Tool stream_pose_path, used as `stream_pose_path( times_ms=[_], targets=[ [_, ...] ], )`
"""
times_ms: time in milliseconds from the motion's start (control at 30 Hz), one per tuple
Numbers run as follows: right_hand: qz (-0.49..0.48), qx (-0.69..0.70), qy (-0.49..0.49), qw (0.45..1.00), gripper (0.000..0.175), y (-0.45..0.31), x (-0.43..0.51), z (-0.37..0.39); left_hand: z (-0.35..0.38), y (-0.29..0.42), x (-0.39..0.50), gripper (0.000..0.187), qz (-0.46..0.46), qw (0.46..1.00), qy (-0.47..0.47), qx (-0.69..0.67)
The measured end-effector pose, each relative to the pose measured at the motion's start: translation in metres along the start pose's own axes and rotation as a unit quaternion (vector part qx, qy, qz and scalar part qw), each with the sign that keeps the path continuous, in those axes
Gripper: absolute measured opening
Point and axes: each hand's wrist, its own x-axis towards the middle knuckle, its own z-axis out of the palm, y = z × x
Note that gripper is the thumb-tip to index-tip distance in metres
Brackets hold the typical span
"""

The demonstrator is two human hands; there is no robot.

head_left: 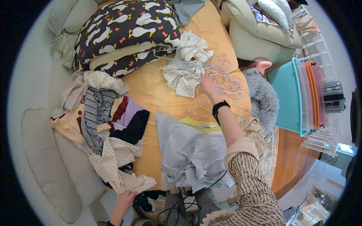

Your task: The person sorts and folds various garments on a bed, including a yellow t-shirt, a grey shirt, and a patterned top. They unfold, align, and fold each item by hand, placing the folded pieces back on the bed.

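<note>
My left hand (126,200) pinches the lower edge of a cream dotted garment (118,166) at the front left. That cloth trails over a heap of clothes, among them a striped grey garment (96,115) and a black piece (131,127). My right hand (208,83) reaches far forward, touching the spot where a white ruffled garment (183,73) meets a tangle of thin wire hangers (226,75). Whether its fingers grip a hanger or the cloth cannot be told. Below my right forearm a light blue garment (192,149) is spread beside a yellow hanger (200,125).
An orange sheet (144,93) covers the surface. Behind lies a black goose-print cushion (127,34); a beige sofa (62,158) borders the left. To the right are a fluffy grey cushion (260,96), a turquoise bin (285,96) and a white railing (319,144). Black cables (209,188) hang near my legs.
</note>
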Motion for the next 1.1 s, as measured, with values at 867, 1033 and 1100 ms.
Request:
stream_pose_path(
  times_ms=[867,1033,1100],
  targets=[
    [-0.126,0.066,-0.199,0.97,0.024,-0.057,-0.162,-0.065,0.018,0.032,0.026,0.022,0.109,0.994,0.025,-0.013],
    [-0.142,0.017,-0.302,0.942,0.018,-0.014,-0.162,-0.048,0.038,0.024,0.012,0.021,0.082,0.996,0.03,0.017],
    [-0.139,0.051,-0.306,0.941,0.017,-0.013,-0.164,-0.052,0.041,0.023,0.009,0.021,0.073,0.996,0.048,0.016]
  ],
)
